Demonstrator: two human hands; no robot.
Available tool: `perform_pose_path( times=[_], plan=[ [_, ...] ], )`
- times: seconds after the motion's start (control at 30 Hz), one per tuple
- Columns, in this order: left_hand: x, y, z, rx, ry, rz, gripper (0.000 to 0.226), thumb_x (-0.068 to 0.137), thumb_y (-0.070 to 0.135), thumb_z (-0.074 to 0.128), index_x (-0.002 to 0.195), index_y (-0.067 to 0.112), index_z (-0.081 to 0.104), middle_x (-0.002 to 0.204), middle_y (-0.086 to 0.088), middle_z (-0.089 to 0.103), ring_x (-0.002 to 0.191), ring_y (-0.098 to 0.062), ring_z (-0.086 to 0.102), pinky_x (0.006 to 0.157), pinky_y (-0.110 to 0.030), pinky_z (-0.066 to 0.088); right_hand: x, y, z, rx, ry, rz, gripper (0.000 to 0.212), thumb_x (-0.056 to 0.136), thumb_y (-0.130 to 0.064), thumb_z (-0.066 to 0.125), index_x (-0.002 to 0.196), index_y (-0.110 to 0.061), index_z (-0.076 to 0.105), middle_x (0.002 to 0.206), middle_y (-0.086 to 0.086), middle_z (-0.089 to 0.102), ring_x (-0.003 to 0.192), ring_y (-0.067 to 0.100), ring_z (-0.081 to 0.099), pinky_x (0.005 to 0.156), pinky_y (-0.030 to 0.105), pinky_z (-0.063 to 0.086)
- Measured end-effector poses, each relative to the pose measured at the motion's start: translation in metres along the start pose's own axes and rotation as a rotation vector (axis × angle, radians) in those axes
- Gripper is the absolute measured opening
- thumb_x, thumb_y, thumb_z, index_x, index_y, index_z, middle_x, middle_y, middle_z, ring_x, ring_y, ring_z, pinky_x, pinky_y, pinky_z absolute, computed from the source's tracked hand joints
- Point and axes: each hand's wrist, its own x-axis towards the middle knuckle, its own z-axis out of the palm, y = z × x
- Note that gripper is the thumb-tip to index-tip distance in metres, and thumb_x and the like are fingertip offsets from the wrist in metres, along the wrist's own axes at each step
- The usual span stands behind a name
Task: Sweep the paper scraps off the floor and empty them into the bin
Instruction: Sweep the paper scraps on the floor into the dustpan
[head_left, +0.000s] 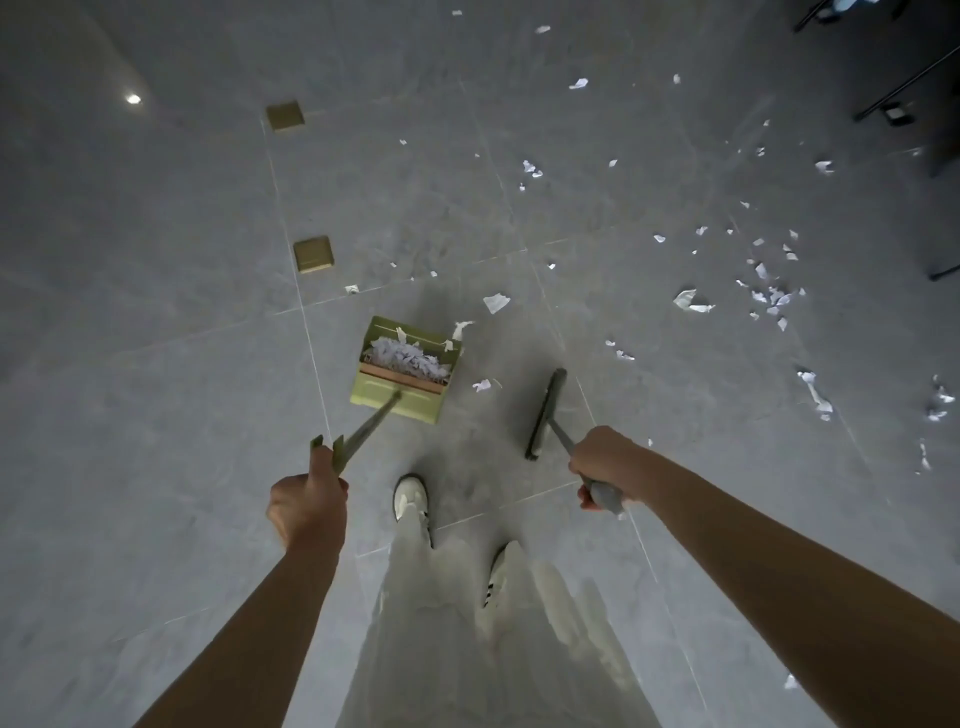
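Note:
My left hand (306, 506) grips the long handle of a green dustpan (379, 392) that stands on the grey floor ahead of my feet. A heap of white paper scraps (408, 358) fills its pan. My right hand (605, 467) grips the grey handle of a broom whose dark head (544, 413) rests on the floor to the right of the dustpan. Loose paper scraps (769, 299) lie scattered over the floor ahead and to the right; a few scraps (482, 385) lie between dustpan and broom. No bin is in view.
Two brass floor plates (313, 253) (284, 116) sit in the tiles to the left ahead. Dark furniture legs (904, 88) stand at the far right. My white shoes (410, 498) are just behind the dustpan. The floor to the left is bare tile.

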Motion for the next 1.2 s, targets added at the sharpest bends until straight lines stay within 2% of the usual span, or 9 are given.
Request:
perform_pose_path(
  times=[0.13,0.3,0.53,0.6,0.7,0.8,0.9,1.07,1.2],
  plan=[
    [0.042,0.030,-0.013,-0.035,0.011,0.003,0.057,0.096,0.055,0.047,0.065,0.010,0.063,0.069,-0.010,0.066,0.068,-0.029,0.058,0.072,-0.044,0.050,0.002,-0.044,0.029,0.184,-0.094,0.037,0.022,0.098,0.003,0.042,0.076,-0.005,0.043,0.075,0.014,0.043,0.058,0.018,0.045,0.055,0.026,0.043],
    [0.093,0.065,-0.030,-0.100,0.025,-0.038,0.055,0.094,0.056,0.049,0.068,0.009,0.064,0.070,-0.011,0.066,0.066,-0.026,0.056,0.064,-0.036,0.044,0.004,-0.111,0.054,0.312,-0.180,0.035,0.024,0.097,0.005,0.038,0.075,-0.006,0.041,0.072,0.010,0.041,0.058,0.016,0.043,0.055,0.024,0.040],
    [0.146,0.105,-0.042,-0.117,0.026,0.002,0.056,0.097,0.056,0.045,0.070,0.011,0.064,0.070,-0.009,0.067,0.065,-0.023,0.057,0.063,-0.033,0.045,0.001,-0.204,0.067,0.627,-0.253,-0.062,0.030,0.093,0.013,0.034,0.070,-0.003,0.045,0.050,0.010,0.048,0.038,0.016,0.048,0.036,0.015,0.040],
    [0.159,0.116,-0.044,-0.120,0.031,0.007,0.057,0.096,0.057,0.045,0.068,0.012,0.064,0.069,-0.009,0.066,0.066,-0.025,0.058,0.065,-0.036,0.046,0.006,-0.229,0.070,0.750,-0.242,-0.065,0.027,0.094,0.013,0.034,0.074,-0.002,0.045,0.062,0.012,0.048,0.046,0.018,0.046,0.036,0.015,0.041],
    [0.174,0.132,-0.045,-0.136,0.035,0.001,0.054,0.095,0.056,0.046,0.067,0.013,0.063,0.068,-0.009,0.066,0.069,-0.028,0.060,0.070,-0.041,0.049,0.016,-0.254,0.075,0.811,-0.185,-0.062,0.023,0.094,0.011,0.037,0.077,-0.004,0.042,0.073,0.011,0.036,0.041,0.018,0.043,0.035,0.017,0.041],
    [0.184,0.148,-0.047,-0.134,0.055,-0.014,0.054,0.095,0.058,0.045,0.064,0.016,0.061,0.067,-0.007,0.065,0.069,-0.029,0.060,0.074,-0.044,0.053,0.021,-0.265,0.073,0.751,-0.191,-0.042,0.019,0.097,0.006,0.039,0.080,-0.003,0.042,0.073,0.009,0.035,0.055,0.017,0.034,0.034,0.016,0.040],
    [0.191,0.162,-0.050,-0.144,0.082,-0.034,0.056,0.094,0.060,0.044,0.063,0.017,0.060,0.066,-0.006,0.064,0.068,-0.028,0.060,0.075,-0.045,0.055,0.015,-0.275,0.071,0.593,-0.162,-0.064,0.014,0.096,0.005,0.043,0.083,-0.002,0.045,0.077,0.011,0.039,0.055,0.018,0.037,0.038,0.018,0.040],
    [0.197,0.183,-0.050,-0.189,0.121,-0.088,0.058,0.091,0.059,0.041,0.059,0.015,0.059,0.062,-0.007,0.062,0.070,-0.032,0.061,0.076,-0.049,0.055,-0.001,-0.287,0.067,0.058,-0.028,-0.190,0.006,0.091,-0.003,0.051,0.089,0.003,0.052,0.069,0.017,0.056,0.042,0.021,0.052,0.040,0.023,0.041],
    [0.196,0.194,-0.048,-0.206,0.143,-0.096,0.059,0.087,0.062,0.039,0.057,0.015,0.059,0.060,-0.008,0.062,0.070,-0.034,0.063,0.078,-0.054,0.058,-0.003,-0.282,0.060,-0.247,-0.034,-0.216,0.010,0.089,-0.007,0.056,0.084,0.001,0.054,0.058,0.014,0.059,0.029,0.017,0.050,0.041,0.018,0.041]
  ],
)
